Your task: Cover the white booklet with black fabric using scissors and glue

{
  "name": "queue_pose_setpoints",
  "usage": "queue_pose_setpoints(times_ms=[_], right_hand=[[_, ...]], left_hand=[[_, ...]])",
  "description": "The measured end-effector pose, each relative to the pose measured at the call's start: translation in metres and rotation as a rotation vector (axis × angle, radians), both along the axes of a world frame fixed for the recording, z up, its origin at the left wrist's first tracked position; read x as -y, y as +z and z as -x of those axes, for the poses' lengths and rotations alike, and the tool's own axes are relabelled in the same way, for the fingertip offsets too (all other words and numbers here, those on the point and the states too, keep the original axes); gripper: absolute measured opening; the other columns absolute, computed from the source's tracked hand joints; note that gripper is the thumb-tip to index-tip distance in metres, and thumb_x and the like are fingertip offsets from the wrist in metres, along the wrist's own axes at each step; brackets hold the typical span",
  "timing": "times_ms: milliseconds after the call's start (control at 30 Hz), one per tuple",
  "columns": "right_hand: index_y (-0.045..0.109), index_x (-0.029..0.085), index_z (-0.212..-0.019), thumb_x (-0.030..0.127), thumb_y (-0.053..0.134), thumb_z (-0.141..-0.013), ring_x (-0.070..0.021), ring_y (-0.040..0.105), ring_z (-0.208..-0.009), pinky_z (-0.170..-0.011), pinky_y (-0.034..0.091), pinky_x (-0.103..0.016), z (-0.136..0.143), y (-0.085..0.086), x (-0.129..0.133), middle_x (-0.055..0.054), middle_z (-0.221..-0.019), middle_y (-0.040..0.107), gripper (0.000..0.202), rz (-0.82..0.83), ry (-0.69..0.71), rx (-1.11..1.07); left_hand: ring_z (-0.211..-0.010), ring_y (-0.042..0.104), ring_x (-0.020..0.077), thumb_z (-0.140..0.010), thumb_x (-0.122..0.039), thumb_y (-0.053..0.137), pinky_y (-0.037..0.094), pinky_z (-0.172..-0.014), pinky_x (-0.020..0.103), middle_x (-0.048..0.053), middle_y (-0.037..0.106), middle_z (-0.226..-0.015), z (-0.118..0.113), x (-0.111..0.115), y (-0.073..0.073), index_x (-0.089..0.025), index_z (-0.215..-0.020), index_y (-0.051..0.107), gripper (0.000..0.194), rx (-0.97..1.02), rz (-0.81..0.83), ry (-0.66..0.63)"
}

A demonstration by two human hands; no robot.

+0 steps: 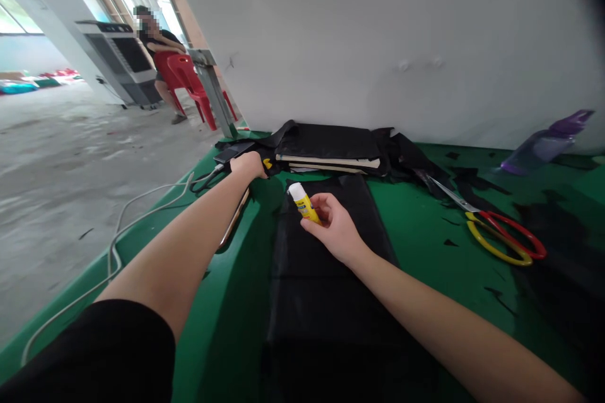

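My right hand [333,223] is wrapped round a yellow glue stick [306,204] with a white cap, held above a long strip of black fabric [321,302]. Farther off to the left, my left hand [249,165] reaches to the table beside a dark device [234,152] with a cable; its fingers are mostly hidden, and a small yellow thing [268,164] shows just by them. A phone [235,220] lies under my left forearm. Behind the strip rests a black-covered stack [328,141] with pale page-like edges.
Scissors [501,236] with red and yellow handles lie on the green table [425,233] at right, among black scraps. A purple bottle [543,141] is farther right. A white board [378,56] stands behind. A person sits on a red chair [189,79] at back left. White cable [113,245] runs along the left edge.
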State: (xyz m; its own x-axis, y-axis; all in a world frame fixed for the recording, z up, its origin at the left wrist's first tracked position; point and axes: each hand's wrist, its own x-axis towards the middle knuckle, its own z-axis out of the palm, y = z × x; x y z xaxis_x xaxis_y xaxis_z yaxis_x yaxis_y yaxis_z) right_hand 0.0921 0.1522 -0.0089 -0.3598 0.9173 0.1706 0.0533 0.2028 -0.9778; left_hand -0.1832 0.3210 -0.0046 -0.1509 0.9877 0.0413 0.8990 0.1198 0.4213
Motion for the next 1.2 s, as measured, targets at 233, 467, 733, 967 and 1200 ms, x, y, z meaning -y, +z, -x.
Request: queue_pose_setpoints(times_ms=[233, 467, 733, 967, 1200], right_hand=[[0.047, 0.023, -0.102, 0.026, 0.066, -0.072, -0.0161, 0.061, -0.092, -0.084, 0.049, -0.034, 0.0, -0.002, 0.0, -0.003, -0.099, 0.059, 0.035, -0.007, 0.017, -0.035], [0.047, 0.023, -0.1, 0.025, 0.065, -0.071, -0.0156, 0.06, -0.091, -0.084, 0.049, -0.034, 0.001, 0.001, 0.001, -0.002, -0.097, 0.059, 0.034, -0.015, 0.017, -0.037], [0.048, 0.023, -0.1, 0.025, 0.065, -0.072, -0.0158, 0.06, -0.091, -0.084, 0.049, -0.034, 0.001, -0.003, 0.0, -0.002, -0.099, 0.058, 0.033, -0.053, 0.01, -0.021], [0.047, 0.024, -0.1, 0.025, 0.065, -0.072, -0.0162, 0.06, -0.09, -0.084, 0.049, -0.035, 0.0, -0.001, 0.001, -0.002, -0.098, 0.058, 0.033, -0.048, 0.022, -0.019], [0.048, 0.023, -0.101, 0.025, 0.065, -0.072, -0.0163, 0.06, -0.089, -0.084, 0.049, -0.036, -0.001, 0.003, 0.003, -0.002, -0.098, 0.058, 0.034, -0.046, 0.016, 0.006]], left_hand=[[-0.101, 0.059, 0.0402, -0.046, -0.025, 0.082, 0.036, -0.092, 0.051, 0.014, 0.071, -0.084, -0.009, 0.001, 0.005, -0.019, -0.067, 0.069, 0.025, -0.268, 0.093, 0.048], [-0.087, 0.064, 0.0278, -0.056, -0.026, 0.072, 0.044, -0.081, 0.034, 0.005, 0.071, -0.07, -0.009, 0.01, 0.021, -0.025, -0.065, 0.071, 0.009, -0.31, 0.185, -0.09], [-0.096, 0.062, 0.0307, -0.07, -0.033, 0.066, 0.04, -0.084, 0.037, 0.01, 0.071, -0.099, -0.017, 0.023, 0.029, -0.025, -0.092, 0.072, 0.025, -0.439, 0.004, -0.04], [-0.104, 0.057, 0.032, -0.083, -0.029, 0.052, 0.029, -0.092, 0.042, 0.018, 0.068, -0.104, -0.017, 0.034, 0.01, -0.017, -0.098, 0.069, 0.026, -0.574, -0.121, -0.041], [-0.107, 0.052, 0.0319, -0.083, -0.033, 0.052, 0.025, -0.092, 0.041, 0.016, 0.068, -0.102, -0.016, 0.043, -0.009, -0.018, -0.091, 0.069, 0.024, -0.63, -0.129, -0.039]])
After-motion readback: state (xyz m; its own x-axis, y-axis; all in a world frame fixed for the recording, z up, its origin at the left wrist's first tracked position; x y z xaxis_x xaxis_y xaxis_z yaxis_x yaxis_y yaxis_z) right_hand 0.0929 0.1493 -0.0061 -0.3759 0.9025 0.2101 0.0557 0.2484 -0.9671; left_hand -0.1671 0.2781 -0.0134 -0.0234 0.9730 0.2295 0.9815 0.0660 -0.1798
